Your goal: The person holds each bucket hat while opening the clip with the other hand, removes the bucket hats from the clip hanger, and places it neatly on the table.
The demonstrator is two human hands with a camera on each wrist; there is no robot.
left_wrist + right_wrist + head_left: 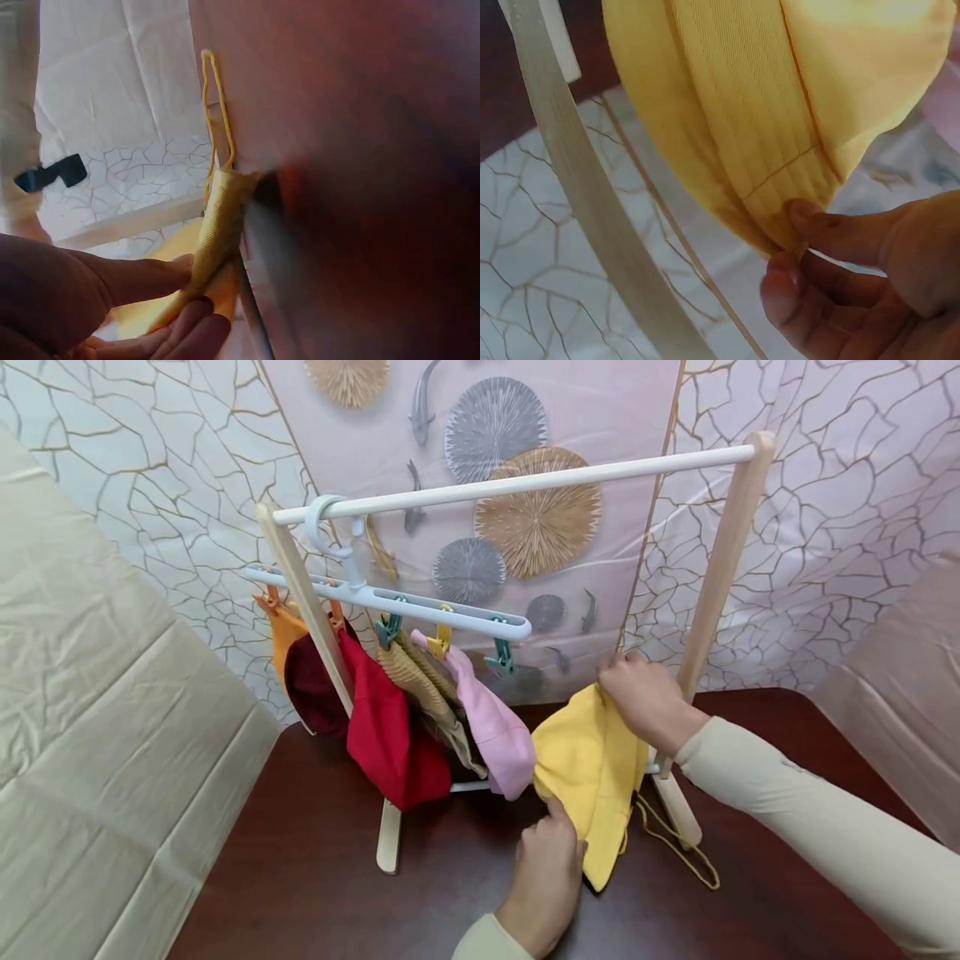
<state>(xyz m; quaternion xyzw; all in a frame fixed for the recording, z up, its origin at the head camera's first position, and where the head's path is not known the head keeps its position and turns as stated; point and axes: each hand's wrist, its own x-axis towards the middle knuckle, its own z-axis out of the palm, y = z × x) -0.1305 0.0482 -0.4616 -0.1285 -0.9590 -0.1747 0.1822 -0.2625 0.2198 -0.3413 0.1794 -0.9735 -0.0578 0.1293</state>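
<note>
A yellow hat with a thin cord is held between both hands, in front of the rack's right side. My right hand pinches the top edge of its brim; the right wrist view shows thumb and fingertips on the stitched band. Lower down, my left hand grips the near side of the brim, its thumb along the cloth in the left wrist view. Beside the yellow hat hangs a pink hat, clipped to a pale blue clip hanger.
The hanger hooks over the white rod of a wooden rack. Red, tan, maroon and orange pieces also hang from it. A green clip at its right end holds nothing. Below is a dark table.
</note>
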